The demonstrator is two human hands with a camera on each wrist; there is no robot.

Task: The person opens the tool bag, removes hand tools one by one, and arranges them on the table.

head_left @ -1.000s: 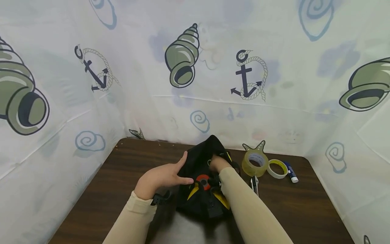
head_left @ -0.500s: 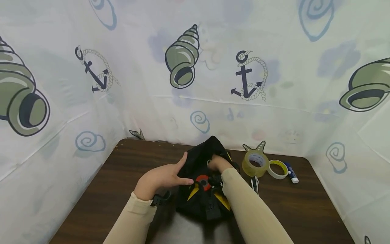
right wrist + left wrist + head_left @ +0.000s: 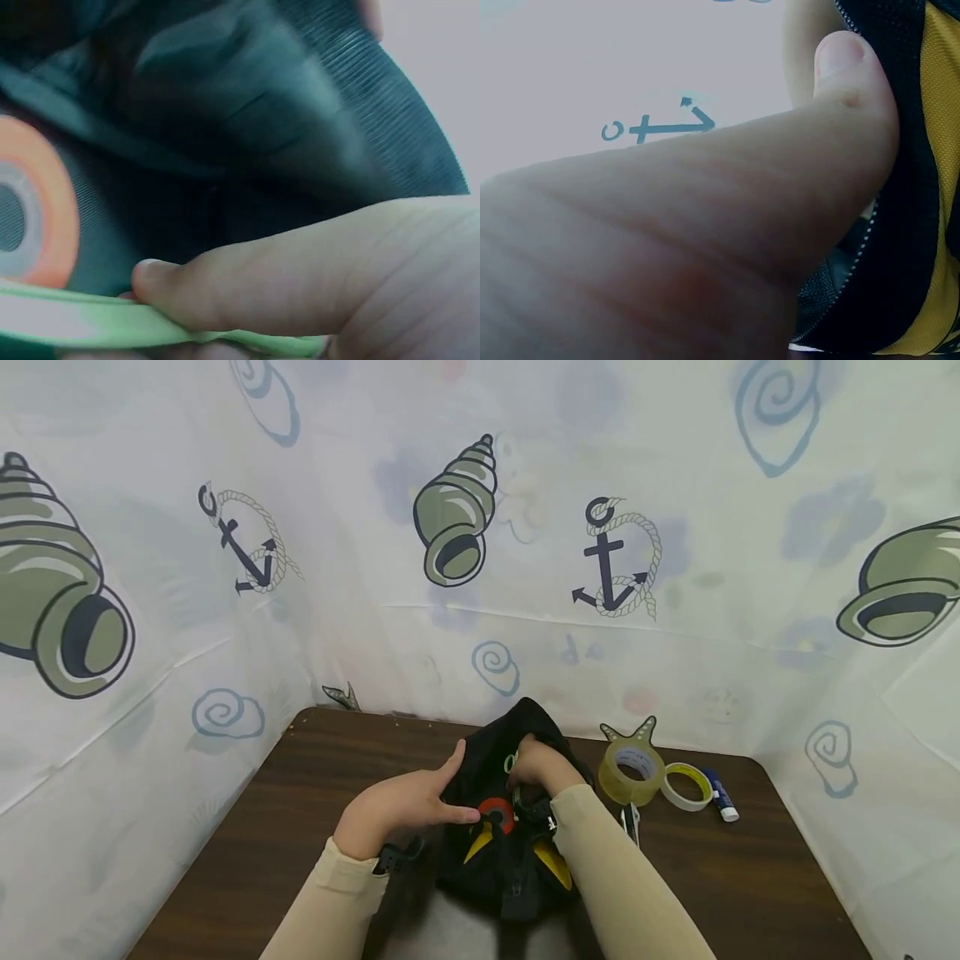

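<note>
A black bag [image 3: 491, 743] with yellow patches stands unzipped in the middle of the table. Against its left side, my left hand [image 3: 397, 810] has thumb and forefinger spread wide. In the left wrist view the thumb [image 3: 855, 112] lies over the zipper edge [image 3: 870, 240]. My right hand [image 3: 543, 766] reaches into the bag's opening. There, in the right wrist view, its thumb [image 3: 247, 285] pinches a light green loop [image 3: 82, 319] against the fingers below; the rest of that thing is hidden. An orange ring with a grey core [image 3: 60, 217], like a tape roll, sits beside it in the bag.
Right of the bag stand a clear packing tape roll [image 3: 615, 783] and a narrow white tape roll with a yellow core [image 3: 678, 802]. A blue glue stick [image 3: 723, 797] and a utility knife [image 3: 630, 822] lie near them. A patterned cloth [image 3: 525, 568] encloses the brown table [image 3: 322, 760].
My right hand has shifted slightly, and more of its back and of the green loop shows in the head view. The left hand keeps its place on the bag. The head view has tilted a little.
</note>
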